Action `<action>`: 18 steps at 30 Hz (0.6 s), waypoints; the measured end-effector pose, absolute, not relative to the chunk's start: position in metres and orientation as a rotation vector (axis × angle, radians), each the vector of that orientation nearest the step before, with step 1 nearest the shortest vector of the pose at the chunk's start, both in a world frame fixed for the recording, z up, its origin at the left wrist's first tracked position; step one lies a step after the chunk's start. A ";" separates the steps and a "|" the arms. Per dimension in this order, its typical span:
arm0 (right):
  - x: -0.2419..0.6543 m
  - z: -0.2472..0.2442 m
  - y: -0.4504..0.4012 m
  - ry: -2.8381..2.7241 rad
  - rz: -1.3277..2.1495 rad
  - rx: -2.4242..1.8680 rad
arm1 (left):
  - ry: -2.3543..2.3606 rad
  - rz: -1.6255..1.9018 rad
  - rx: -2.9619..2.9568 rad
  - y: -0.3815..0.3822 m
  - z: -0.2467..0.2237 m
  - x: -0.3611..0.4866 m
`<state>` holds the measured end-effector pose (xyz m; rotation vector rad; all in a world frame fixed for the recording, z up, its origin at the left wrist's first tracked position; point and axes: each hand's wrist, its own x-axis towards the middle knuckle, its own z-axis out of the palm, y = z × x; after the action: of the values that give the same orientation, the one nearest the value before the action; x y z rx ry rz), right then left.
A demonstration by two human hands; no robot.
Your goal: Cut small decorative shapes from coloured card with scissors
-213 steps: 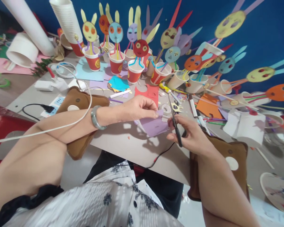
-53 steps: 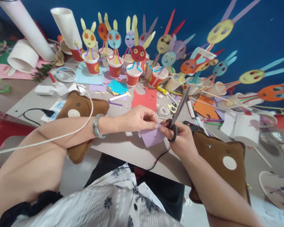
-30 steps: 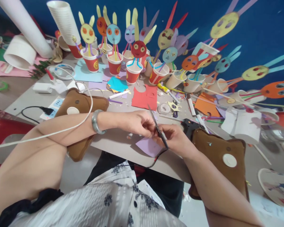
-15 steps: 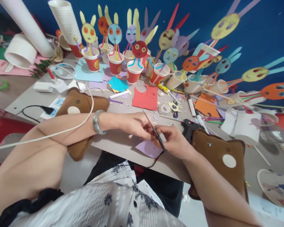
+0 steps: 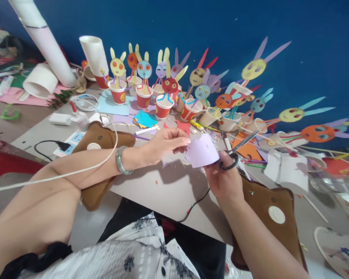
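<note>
At far left, a tall cup stack (image 5: 93,56) stands at the back of a cluttered desk (image 5: 157,199). From beside it, a row of paper rabbits (image 5: 171,85) with round faces and long ears runs rightward, several rising from cups (image 5: 163,111); these look finished. Nearer, a brown cushion (image 5: 126,140) lies partly beneath the person's left forearm. The left hand (image 5: 159,145) has thumb and fingertips close together at the left edge of a lilac paper (image 5: 203,151); whether it grips that edge cannot be told. The paper is raised above the desk between the hands, broad and slightly bent. The right hand (image 5: 225,182) holds its lower right corner and also the scissors (image 5: 242,144), whose blades point up and right, away from the paper. Small scraps (image 5: 165,164) lie below, so cutting seems begun; no completed shape shows in the paper, so some probably remains.
</note>
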<state>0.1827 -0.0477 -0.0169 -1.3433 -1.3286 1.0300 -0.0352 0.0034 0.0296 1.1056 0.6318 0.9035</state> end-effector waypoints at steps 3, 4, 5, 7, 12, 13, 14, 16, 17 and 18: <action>0.169 -0.013 -0.054 -0.986 1.178 -1.163 | 0.648 0.985 1.084 0.004 0.027 -0.034; 0.165 -0.011 -0.057 -0.948 1.227 -1.106 | 0.646 1.006 1.102 0.003 0.027 -0.034; 0.161 -0.010 -0.060 -0.930 1.269 -1.067 | 0.640 1.026 1.130 0.003 0.026 -0.034; 0.154 -0.009 -0.064 -0.948 1.318 -1.021 | 0.632 1.058 1.202 0.001 0.026 -0.034; 0.141 -0.009 -0.072 -0.998 1.309 -1.064 | 0.664 1.098 1.347 -0.006 0.022 -0.033; 0.139 -0.008 -0.073 -0.980 1.285 -1.080 | 0.660 1.098 1.360 -0.007 0.020 -0.032; 0.137 -0.008 -0.074 -0.951 1.255 -1.090 | 0.657 1.097 1.370 -0.009 0.019 -0.032; 0.136 -0.006 -0.074 -0.902 1.197 -1.112 | 0.667 1.094 1.395 -0.012 0.016 -0.030; 0.136 -0.005 -0.074 -0.889 1.175 -1.117 | 0.679 1.093 1.405 -0.012 0.014 -0.030; 0.137 -0.003 -0.073 -0.889 1.161 -1.117 | 0.692 1.094 1.410 -0.012 0.013 -0.029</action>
<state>0.1371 -0.0734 -0.0032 -1.1166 -0.8888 1.1608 -0.0290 -0.0125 0.0134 1.4101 0.6917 1.0937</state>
